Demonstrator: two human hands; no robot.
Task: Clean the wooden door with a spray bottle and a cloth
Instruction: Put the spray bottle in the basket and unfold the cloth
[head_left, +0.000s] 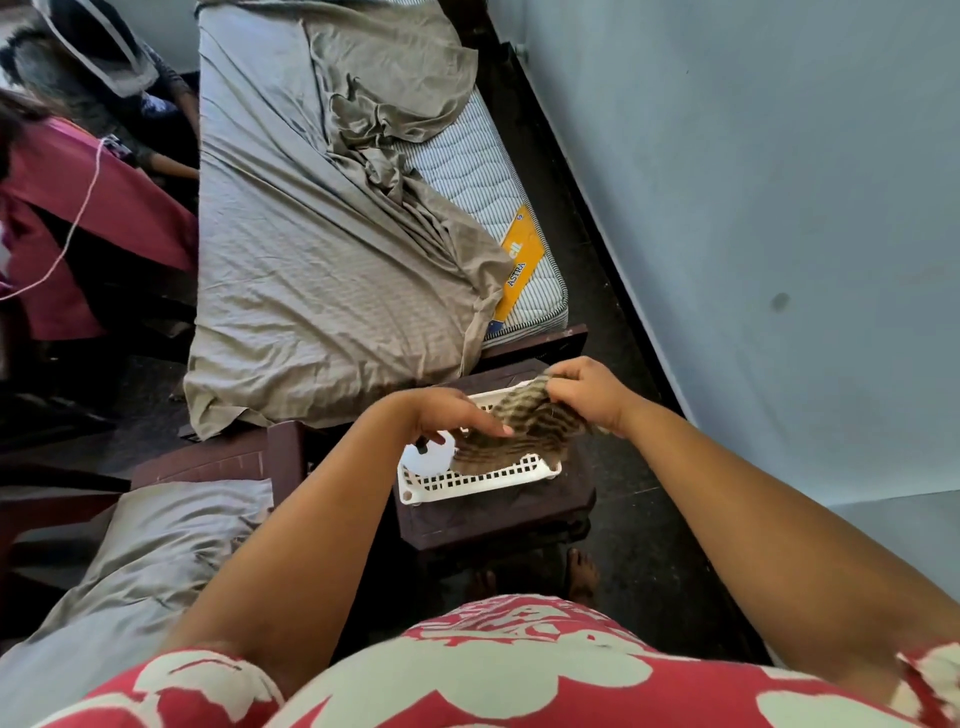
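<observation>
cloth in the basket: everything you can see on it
The cloth is soft fabric with brown and tan stripes, crumpled. It is half lifted out of the white slotted basket, its lower end still inside near the white spray bottle. The right hand pinches its upper edge; the left hand lies on it with straight fingers. Its full shape is hidden.

The cloth (524, 423) is brown with dark stripes, lying in a white lattice basket (483, 480). The bed sheet (311, 249) is grey-brown; the dress (519, 670) is red with pale flowers.
</observation>
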